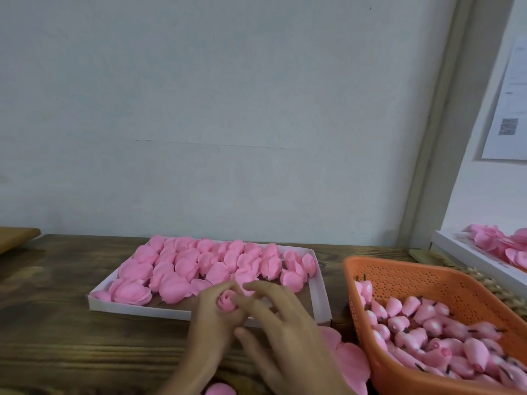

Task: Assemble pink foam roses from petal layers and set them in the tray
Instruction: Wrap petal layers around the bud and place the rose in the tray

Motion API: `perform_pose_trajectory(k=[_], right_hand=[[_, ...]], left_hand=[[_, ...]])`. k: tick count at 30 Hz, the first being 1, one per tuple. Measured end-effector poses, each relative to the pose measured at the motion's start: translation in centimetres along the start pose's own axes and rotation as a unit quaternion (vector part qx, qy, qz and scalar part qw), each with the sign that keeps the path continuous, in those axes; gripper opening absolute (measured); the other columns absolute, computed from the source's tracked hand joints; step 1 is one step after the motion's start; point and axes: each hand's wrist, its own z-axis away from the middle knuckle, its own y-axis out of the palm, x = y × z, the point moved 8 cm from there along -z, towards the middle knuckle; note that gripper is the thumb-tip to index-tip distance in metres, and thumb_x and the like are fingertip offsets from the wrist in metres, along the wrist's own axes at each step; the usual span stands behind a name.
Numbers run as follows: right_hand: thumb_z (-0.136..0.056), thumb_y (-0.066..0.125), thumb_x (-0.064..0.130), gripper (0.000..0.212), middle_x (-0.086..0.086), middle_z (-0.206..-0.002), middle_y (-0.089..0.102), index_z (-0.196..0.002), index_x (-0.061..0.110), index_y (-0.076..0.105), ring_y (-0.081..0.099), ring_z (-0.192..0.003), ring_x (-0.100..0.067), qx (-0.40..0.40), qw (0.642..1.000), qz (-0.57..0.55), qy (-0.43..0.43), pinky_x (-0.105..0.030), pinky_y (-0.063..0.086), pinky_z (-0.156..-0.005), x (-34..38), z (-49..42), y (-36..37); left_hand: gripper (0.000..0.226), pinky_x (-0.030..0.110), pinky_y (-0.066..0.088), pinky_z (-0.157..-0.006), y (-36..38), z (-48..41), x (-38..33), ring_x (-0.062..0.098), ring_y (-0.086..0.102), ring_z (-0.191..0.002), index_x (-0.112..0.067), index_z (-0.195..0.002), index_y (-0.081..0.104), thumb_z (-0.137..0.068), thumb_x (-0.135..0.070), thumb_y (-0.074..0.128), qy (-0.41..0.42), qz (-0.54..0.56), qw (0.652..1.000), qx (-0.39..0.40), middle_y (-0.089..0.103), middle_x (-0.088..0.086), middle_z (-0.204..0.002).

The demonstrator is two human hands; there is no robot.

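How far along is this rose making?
Well along: the white tray holds several rows of finished roses, with bare floor only along its near edge. One rose is in hand, gripped by the left hand while the right hand touches it. Left: many buds in the orange basket and loose petal layers on the table.

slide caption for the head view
Mid-assembly: left hand grips a pink foam rose, right hand touching it, near the filled white tray and an orange basket
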Motion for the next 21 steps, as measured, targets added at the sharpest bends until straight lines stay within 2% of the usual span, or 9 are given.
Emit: perform_pose_trajectory(k=[2,4,6,10,13,16,18,19,21], right_hand=[[-0.092,0.062,0.038,0.040,0.012,-0.135,0.059,-0.131,0.032,0.066,0.061,-0.114,-0.009,0.012,1.000,0.013,0.002,-0.027,0.057,-0.082,0.1,0.0,0.3],[-0.088,0.061,0.037,0.039,0.011,-0.131,0.063,-0.126,0.029,0.070,0.064,-0.110,-0.010,0.015,1.000,0.019,0.008,-0.025,0.058,-0.077,0.3,-0.1,0.2],[-0.084,0.062,0.035,0.038,0.009,-0.126,0.066,-0.120,0.027,0.073,0.067,-0.102,-0.011,0.019,0.999,0.036,0.006,-0.024,0.058,-0.069,0.4,-0.2,0.1],[-0.077,0.072,0.030,0.037,0.009,-0.120,0.069,-0.114,0.027,0.076,0.068,-0.090,-0.012,0.045,0.998,0.041,0.009,-0.025,0.057,-0.060,0.7,-0.2,0.2],[-0.074,0.077,0.027,0.037,0.009,-0.117,0.071,-0.111,0.027,0.077,0.069,-0.089,-0.013,0.045,0.998,0.038,0.013,-0.025,0.057,-0.059,0.8,-0.1,0.2],[-0.075,0.074,0.028,0.031,0.007,-0.118,0.071,-0.107,0.027,0.077,0.069,-0.091,-0.014,0.056,0.997,0.047,0.028,-0.026,0.057,-0.057,0.5,0.0,0.4],[-0.083,0.066,0.031,0.031,0.005,-0.124,0.068,-0.111,0.026,0.076,0.067,-0.099,-0.016,0.070,0.995,0.055,0.037,-0.029,0.058,-0.062,0.2,0.0,0.8],[-0.088,0.061,0.032,0.032,0.005,-0.129,0.065,-0.116,0.024,0.074,0.065,-0.104,-0.017,0.076,0.995,0.051,0.043,-0.031,0.059,-0.068,0.0,-0.1,1.0],[-0.096,0.053,0.031,0.031,0.003,-0.132,0.059,-0.122,0.021,0.068,0.060,-0.110,-0.019,0.062,0.996,0.036,0.055,-0.036,0.056,-0.079,-0.3,-0.5,1.0]], left_hand=[[0.034,0.020,0.055,-0.063,0.3,0.3,0.7,0.007,0.068,-0.070,-0.033,-0.078,0.073,-0.071,0.000,0.079,-0.003,-0.015,1.000,0.008,0.075,-0.007,-0.075],[0.013,0.021,0.054,-0.059,1.0,0.5,0.3,0.007,0.069,-0.068,-0.023,-0.074,0.074,-0.064,-0.015,0.078,0.008,0.019,0.999,0.029,0.074,-0.001,-0.072],[0.012,0.024,0.050,-0.055,1.6,0.6,0.4,0.013,0.067,-0.065,-0.014,-0.068,0.073,-0.060,-0.022,0.078,0.009,0.082,0.996,0.037,0.070,0.006,-0.066],[0.009,0.023,0.046,-0.055,1.8,0.2,1.3,0.013,0.057,-0.061,-0.019,-0.061,0.065,-0.060,-0.017,0.074,-0.013,0.101,0.994,0.044,0.059,0.000,-0.061],[0.019,0.021,0.040,-0.050,2.3,0.7,0.2,0.012,0.045,-0.055,-0.018,-0.050,0.058,-0.055,-0.007,0.073,0.011,0.028,0.998,0.048,0.047,0.000,-0.054],[0.015,0.027,0.049,-0.058,1.5,0.3,1.4,0.007,0.055,-0.057,-0.027,-0.061,0.066,-0.061,-0.013,0.073,0.015,0.002,0.999,0.036,0.061,-0.008,-0.059],[0.009,0.044,0.053,-0.066,1.4,0.1,1.9,0.019,0.058,-0.068,-0.018,-0.066,0.065,-0.066,-0.023,0.073,-0.003,-0.014,0.999,0.043,0.064,0.006,-0.066],[0.023,0.051,0.051,-0.066,1.2,0.0,2.0,0.021,0.054,-0.070,-0.011,-0.063,0.062,-0.062,-0.032,0.070,-0.006,-0.014,0.999,0.038,0.059,0.018,-0.067],[0.034,0.046,0.045,-0.057,0.9,-0.5,1.6,0.018,0.047,-0.063,-0.009,-0.060,0.059,-0.060,-0.042,0.068,-0.009,-0.014,1.000,0.011,0.054,0.018,-0.059]])
